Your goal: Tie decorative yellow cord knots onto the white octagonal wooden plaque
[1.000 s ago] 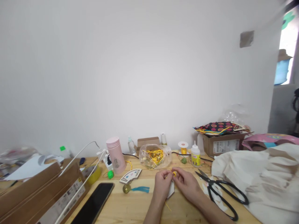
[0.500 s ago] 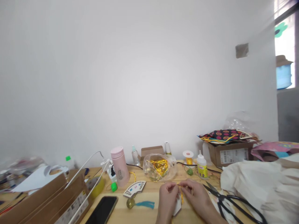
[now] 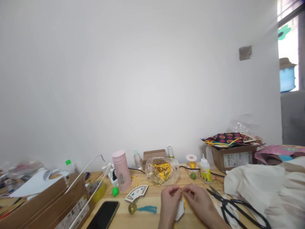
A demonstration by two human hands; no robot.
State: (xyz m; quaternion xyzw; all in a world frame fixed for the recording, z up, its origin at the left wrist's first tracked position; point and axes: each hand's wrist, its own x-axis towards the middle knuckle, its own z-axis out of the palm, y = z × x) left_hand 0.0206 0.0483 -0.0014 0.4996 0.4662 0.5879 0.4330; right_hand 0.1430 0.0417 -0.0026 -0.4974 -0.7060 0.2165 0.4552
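So far, the head view shows the work sitting at the near edge of a pine tabletop [image 3: 152, 221], with the hands close together. The left hand [image 3: 169, 202] and the right hand [image 3: 197, 200] meet at their fingertips, both pinching a yellow cord [image 3: 183, 196] at the top of a small white hexagonal tag [image 3: 180, 210]. The tag hangs upright just below the fingers, partly hidden by them. A short tail of the cord shows beneath it, so the cord is attached or threaded there, though the fingers hide whether it is knotted. Just left of the hands lie a fan-shaped wooden plaque [image 3: 136, 193] and, near it, a round bead [image 3: 132, 208] with a teal tassel [image 3: 147, 209]; neither is joined to the tag. Further along, a clear plastic bag [image 3: 162, 171] holds a loose tangle of gold cord, and a spool of yellow cord [image 3: 191, 161] stands nearby, so plenty of cord is left unused. A white glue bottle [image 3: 205, 171] stands sealed-looking beside the spool, while black-handled scissors [image 3: 238, 205] lie untouched to the right of the right hand.
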